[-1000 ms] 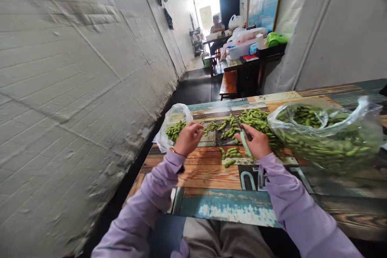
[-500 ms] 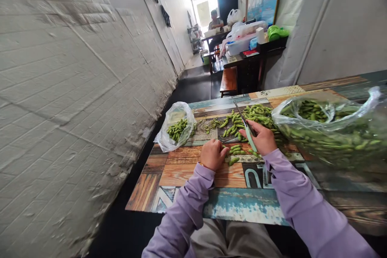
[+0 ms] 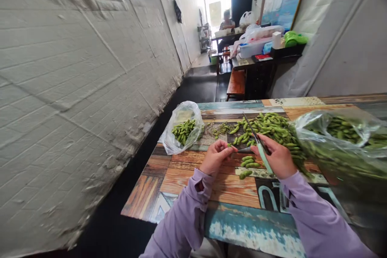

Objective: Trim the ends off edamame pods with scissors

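Note:
Between the thumb and fingers of my left hand (image 3: 214, 158) is a green soybean pod (image 3: 229, 145), mostly hidden by the fingertips. My right hand (image 3: 279, 158) grips a pair of scissors (image 3: 264, 157) with pale green handles. Its blades are spread, one slanting up to the left and the other reaching toward the pod. Beyond the scissors lies a heap of pods (image 3: 273, 127). A few loose pods (image 3: 250, 163) rest on the table below the blades. Small green trimmings (image 3: 222, 130) are scattered left of the heap.
A small clear plastic bag (image 3: 168, 142) with pods stands at the table's left. A large clear bag (image 3: 313, 143) full of pods fills the right. Behind the patterned table (image 3: 187, 173) are a wooden bench (image 3: 236, 82), a cluttered table and a seated person (image 3: 226, 22).
My left hand has turned from resting closed near the loose pods to pinching a pod before the scissors. The scissor blades have spread apart. The view has shifted, with the scene moving rightward.

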`<state>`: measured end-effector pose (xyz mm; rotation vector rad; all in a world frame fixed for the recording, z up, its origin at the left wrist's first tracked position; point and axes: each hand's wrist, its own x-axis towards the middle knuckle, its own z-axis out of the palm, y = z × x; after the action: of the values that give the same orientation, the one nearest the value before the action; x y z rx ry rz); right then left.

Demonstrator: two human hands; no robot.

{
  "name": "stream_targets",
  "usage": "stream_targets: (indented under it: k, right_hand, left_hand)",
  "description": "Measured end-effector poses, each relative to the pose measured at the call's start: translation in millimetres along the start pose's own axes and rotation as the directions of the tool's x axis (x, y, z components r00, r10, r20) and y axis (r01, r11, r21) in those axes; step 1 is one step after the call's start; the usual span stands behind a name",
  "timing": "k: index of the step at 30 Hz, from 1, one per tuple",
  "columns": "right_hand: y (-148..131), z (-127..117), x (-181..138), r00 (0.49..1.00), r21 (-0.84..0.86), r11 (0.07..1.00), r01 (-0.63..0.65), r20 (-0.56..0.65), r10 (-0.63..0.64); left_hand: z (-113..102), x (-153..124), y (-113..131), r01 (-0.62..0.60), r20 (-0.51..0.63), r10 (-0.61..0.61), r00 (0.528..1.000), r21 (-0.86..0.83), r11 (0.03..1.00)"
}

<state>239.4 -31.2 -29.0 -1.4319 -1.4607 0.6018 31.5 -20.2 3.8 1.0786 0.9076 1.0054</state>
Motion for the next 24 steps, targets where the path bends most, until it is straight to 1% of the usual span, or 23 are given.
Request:
stream_targets:
  k: [3, 5, 8, 12, 15, 19, 24]
  right_hand:
    - [-2, 3, -5, 0.999, -0.008, 1.000, 0.006, 0.043, -0.006]
    - [-4, 6, -8, 0.995, -0.011, 0.999, 0.050, 0.085, -0.049]
    - [-7, 8, -12, 0.982, -0.039, 0.992, 0.122, 0.150, -0.115]
    - [-13, 7, -13, 0.964, -0.098, 0.977, 0.191, 0.208, -0.167]
    - [-19, 6, -13, 0.940, -0.144, 0.951, 0.275, 0.246, -0.235]
    - [-25, 7, -15, 0.896, -0.177, 0.902, 0.395, 0.291, -0.335]
    - [-23, 10, -16, 0.865, -0.188, 0.868, 0.459, 0.320, -0.388]
  left_hand:
    - [1, -1, 3, 0.028, -0.023, -0.030, 0.999, -0.088, 0.996]
    - [1, -2, 4, 0.031, -0.035, -0.035, 0.999, -0.118, 0.993]
    - [0, -4, 6, 0.036, -0.029, -0.040, 0.999, -0.130, 0.991]
    - [-1, -7, 10, 0.040, -0.035, -0.045, 0.998, -0.132, 0.990]
    - [-1, -8, 11, 0.015, -0.031, -0.019, 0.999, -0.121, 0.993]
    - [-2, -7, 10, -0.045, -0.078, 0.037, 0.996, -0.103, 0.994]
    - [-1, -8, 11, -0.059, -0.056, 0.051, 0.997, -0.145, 0.988]
